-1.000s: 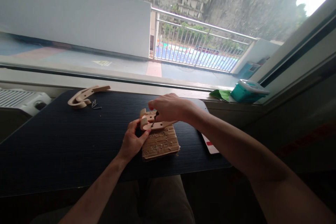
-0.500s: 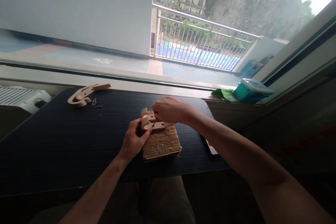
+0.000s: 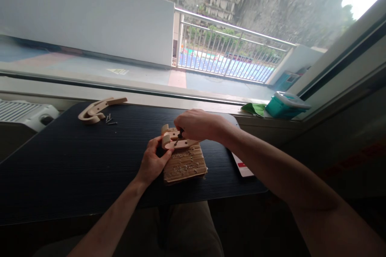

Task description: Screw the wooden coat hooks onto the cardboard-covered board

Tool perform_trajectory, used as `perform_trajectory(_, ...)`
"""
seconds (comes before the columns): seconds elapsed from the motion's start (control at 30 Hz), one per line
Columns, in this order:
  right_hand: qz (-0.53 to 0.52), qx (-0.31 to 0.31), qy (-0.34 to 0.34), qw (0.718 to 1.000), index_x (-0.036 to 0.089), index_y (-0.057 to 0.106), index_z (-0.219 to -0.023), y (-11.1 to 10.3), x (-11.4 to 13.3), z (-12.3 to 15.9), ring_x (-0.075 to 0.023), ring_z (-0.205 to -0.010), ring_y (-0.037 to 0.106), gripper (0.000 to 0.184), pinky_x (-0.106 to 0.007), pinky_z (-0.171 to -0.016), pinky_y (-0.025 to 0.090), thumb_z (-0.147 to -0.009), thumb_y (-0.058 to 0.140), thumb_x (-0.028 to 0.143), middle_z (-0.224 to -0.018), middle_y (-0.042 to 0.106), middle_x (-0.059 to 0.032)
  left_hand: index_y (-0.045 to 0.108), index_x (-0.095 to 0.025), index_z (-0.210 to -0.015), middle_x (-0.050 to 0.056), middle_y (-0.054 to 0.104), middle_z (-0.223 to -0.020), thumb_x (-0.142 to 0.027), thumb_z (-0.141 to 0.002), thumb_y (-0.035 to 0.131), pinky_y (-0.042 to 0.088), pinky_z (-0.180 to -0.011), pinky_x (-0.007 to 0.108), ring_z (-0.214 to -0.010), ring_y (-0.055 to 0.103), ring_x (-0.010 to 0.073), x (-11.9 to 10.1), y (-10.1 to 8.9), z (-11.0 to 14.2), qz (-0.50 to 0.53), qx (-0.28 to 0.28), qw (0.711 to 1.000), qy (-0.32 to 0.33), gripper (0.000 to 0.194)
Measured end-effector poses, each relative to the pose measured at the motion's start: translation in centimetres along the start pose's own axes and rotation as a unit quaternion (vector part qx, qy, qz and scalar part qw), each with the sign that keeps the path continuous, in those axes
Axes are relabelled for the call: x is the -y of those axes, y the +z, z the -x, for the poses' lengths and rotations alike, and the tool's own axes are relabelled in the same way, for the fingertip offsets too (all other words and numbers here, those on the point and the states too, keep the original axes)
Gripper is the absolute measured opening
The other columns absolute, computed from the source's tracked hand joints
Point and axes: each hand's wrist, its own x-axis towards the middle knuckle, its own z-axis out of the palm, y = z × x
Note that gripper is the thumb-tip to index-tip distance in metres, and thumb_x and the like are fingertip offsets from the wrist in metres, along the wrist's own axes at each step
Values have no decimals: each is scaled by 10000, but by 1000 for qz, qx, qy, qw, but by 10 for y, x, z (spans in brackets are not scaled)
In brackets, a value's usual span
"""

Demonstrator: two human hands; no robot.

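My left hand [image 3: 152, 159] grips the curled end of a pale wooden hook-shaped piece [image 3: 181, 143], thumb on the near side. That piece lies beside a second wooden piece [image 3: 164, 129] on a block of corrugated cardboard [image 3: 185, 164] pocked with small holes. Above them, my right hand [image 3: 194, 123] is closed around the dark handle of a screwdriver [image 3: 180, 133]. The screwdriver's shaft points down to the near piece, close to its curled end; whether a screw sits under the tip is too small to tell. Dark holes show along both pieces.
More curved wooden pieces [image 3: 95, 109] lie at the far left of the dark table [image 3: 75, 168], with several loose screws [image 3: 110, 119] beside them. A white and red card [image 3: 243, 164] is partly under my right forearm. A teal box [image 3: 285, 105] and green cloth [image 3: 253, 108] rest on the sill.
My right hand has turned slightly, and more of the screwdriver's dark handle shows. My left hand and the wooden pieces stay in place. The view has shifted a little.
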Motion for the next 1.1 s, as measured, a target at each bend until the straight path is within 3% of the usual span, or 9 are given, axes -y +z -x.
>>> perform_trajectory(0.17, -2, -11, -15, 1000, 114, 688, -918, 7, -4, -5, -173, -758, 581, 229, -275, -609, 350, -795, 494, 125, -882, 689, -122, 549, -197, -1086, 65, 621, -1065, -355, -723, 641, 460, -922, 390, -985, 598, 220, -1, 0, 0, -4, 3, 1000, -7, 407)
perform_trajectory(0.37, -12, -11, 0, 1000, 120, 699, -923, 12, -3, -12, -178, -765, 595, 253, -276, -617, 369, -832, 480, 208, -887, 696, -127, 553, -196, -1081, 68, 618, -1069, -349, -717, 651, 456, -929, 388, -995, 593, 224, -1, 0, 0, -6, -1, 1000, -5, 407)
perform_trajectory(0.67, 9, 5, 34, 999, 133, 635, -1083, 0, 8, -8, -219, -876, 612, 348, -295, -655, 406, -814, 550, 338, -980, 686, -128, 546, -205, -1093, 64, 624, -1057, -339, -718, 652, 450, -941, 397, -1016, 590, 229, -3, -1, 0, 2, 0, 1000, -1, 412)
perform_trajectory(0.73, 10, 10, 37, 999, 144, 616, -1117, -5, 7, -3, -217, -891, 607, 363, -287, -661, 400, -793, 576, 304, -1001, 681, -118, 544, -205, -1093, 63, 621, -1059, -337, -718, 653, 447, -946, 398, -1028, 586, 231, -2, -1, 0, 4, 1, 1000, -2, 412)
perform_trajectory(0.87, 2, 3, 25, 1000, 150, 665, -1007, -4, 1, 0, -197, -870, 597, 264, -274, -649, 378, -777, 535, 145, -977, 681, -104, 547, -197, -1091, 71, 614, -1077, -347, -717, 653, 446, -947, 401, -1033, 583, 235, 0, 0, 0, 0, -2, 1000, -2, 417)
perform_trajectory(1.1, -14, -13, 23, 1000, 140, 679, -965, 7, -10, -8, -190, -817, 595, 245, -283, -639, 366, -791, 507, 136, -941, 687, -115, 545, -202, -1092, 69, 610, -1087, -353, -721, 648, 443, -950, 397, -1033, 580, 232, 1, 0, 0, 3, 2, 1000, -2, 414)
